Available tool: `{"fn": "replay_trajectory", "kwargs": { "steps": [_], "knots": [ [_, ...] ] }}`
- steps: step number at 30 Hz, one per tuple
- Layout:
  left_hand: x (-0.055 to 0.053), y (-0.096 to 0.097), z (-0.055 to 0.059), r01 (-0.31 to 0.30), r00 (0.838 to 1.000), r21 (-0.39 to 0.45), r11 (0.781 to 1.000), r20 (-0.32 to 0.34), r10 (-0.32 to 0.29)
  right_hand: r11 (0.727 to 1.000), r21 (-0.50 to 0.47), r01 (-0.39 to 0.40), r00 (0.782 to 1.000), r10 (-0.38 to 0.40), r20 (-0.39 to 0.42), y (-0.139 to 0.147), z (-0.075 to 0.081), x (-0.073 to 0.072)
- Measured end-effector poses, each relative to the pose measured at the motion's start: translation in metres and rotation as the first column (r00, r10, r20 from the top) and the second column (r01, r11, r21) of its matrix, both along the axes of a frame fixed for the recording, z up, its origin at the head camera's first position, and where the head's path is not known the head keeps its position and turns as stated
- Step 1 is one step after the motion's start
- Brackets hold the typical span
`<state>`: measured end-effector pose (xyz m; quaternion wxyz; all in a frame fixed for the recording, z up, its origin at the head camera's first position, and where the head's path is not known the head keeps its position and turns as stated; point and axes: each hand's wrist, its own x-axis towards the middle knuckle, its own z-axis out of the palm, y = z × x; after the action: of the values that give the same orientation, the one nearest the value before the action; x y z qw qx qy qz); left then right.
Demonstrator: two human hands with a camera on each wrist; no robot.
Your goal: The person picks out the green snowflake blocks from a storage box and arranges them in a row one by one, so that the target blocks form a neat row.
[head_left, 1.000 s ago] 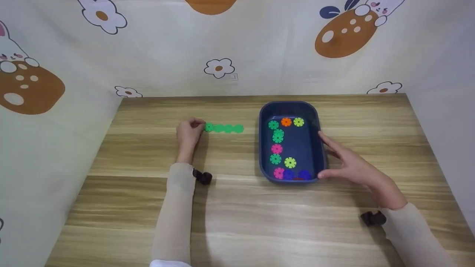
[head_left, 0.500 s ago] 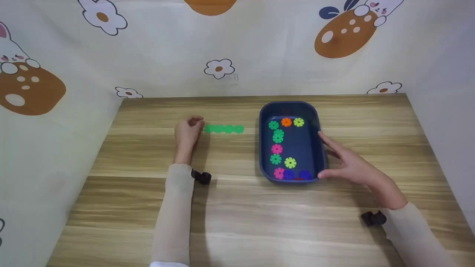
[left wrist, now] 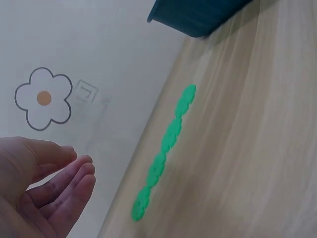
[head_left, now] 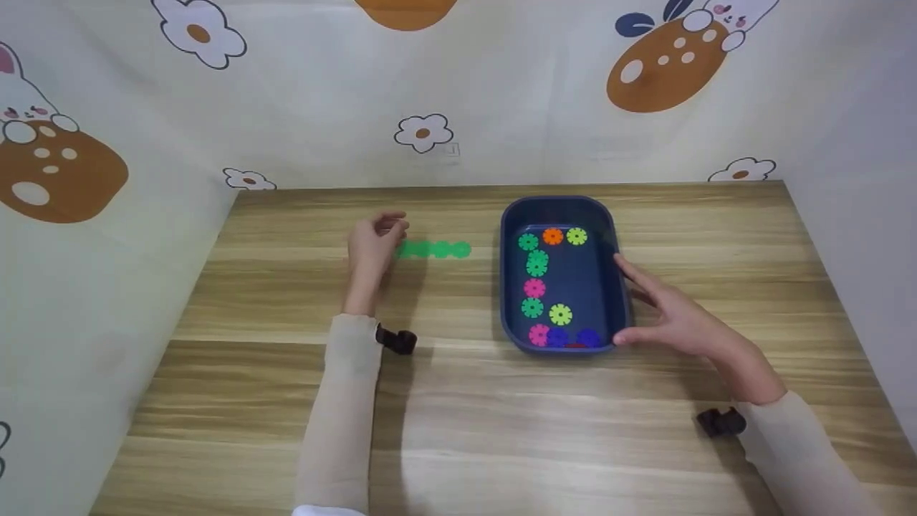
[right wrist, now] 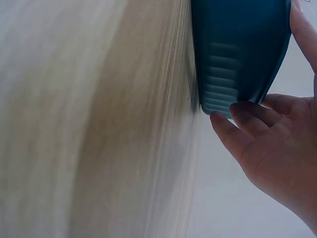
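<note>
A joined row of several green interlocking snowflake discs (head_left: 442, 249) lies flat on the table; in the left wrist view the same green row (left wrist: 171, 136) runs diagonally. My left hand (head_left: 374, 245) is just above its left end, covering part of that end in the head view. Between the thumb and fingers of this hand (left wrist: 54, 183) nothing is held. To the right stands a dark blue plastic tray (head_left: 593, 287). My right hand (head_left: 673, 315) touches its right side, thumb and index finger spread apart along the rim. The other fingers (right wrist: 242, 129) lie against the outer wall.
Inside the tray are loose discs: green, pink (head_left: 534, 287), orange (head_left: 552, 236), yellow-green (head_left: 561, 314) and blue (head_left: 588, 337). The wood-grain table (head_left: 458, 423) meets a patterned cloth backdrop (head_left: 501, 86) behind. Black wrist mounts (head_left: 396, 340) stick out from both sleeves.
My left hand has let go of the left end of the green disc row, lifted slightly, and shifted right over it. The right hand and tray have stayed put.
</note>
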<state>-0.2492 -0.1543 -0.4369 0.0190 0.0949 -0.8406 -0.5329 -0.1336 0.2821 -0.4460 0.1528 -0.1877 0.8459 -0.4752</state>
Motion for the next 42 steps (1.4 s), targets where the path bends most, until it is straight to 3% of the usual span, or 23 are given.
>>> {"fn": "replay_trajectory", "kwargs": {
  "steps": [9, 25, 32, 42],
  "knots": [
    [0.006, 0.017, 0.010, 0.046, 0.997, 0.122, 0.991, -0.068, -0.038, 1.000, 0.010, -0.004, 1.000, 0.004, -0.020, 0.001, -0.002, -0.001],
    [0.019, 0.054, 0.021, 0.178, 0.972, 0.131, 0.975, -0.178, -0.153, 1.000, -0.004, 0.006, 1.000, -0.006, 0.026, 0.001, -0.001, -0.001],
    [0.025, 0.074, 0.024, 0.224, 0.965, 0.138, 0.965, -0.173, -0.199, 1.000, 0.004, 0.009, 0.999, -0.009, 0.036, 0.001, 0.000, -0.001],
    [0.033, 0.105, 0.025, 0.310, 0.932, 0.111, 0.944, -0.233, -0.279, 1.000, -0.024, -0.007, 1.000, 0.007, 0.021, 0.000, 0.000, -0.001]
  ]
}}
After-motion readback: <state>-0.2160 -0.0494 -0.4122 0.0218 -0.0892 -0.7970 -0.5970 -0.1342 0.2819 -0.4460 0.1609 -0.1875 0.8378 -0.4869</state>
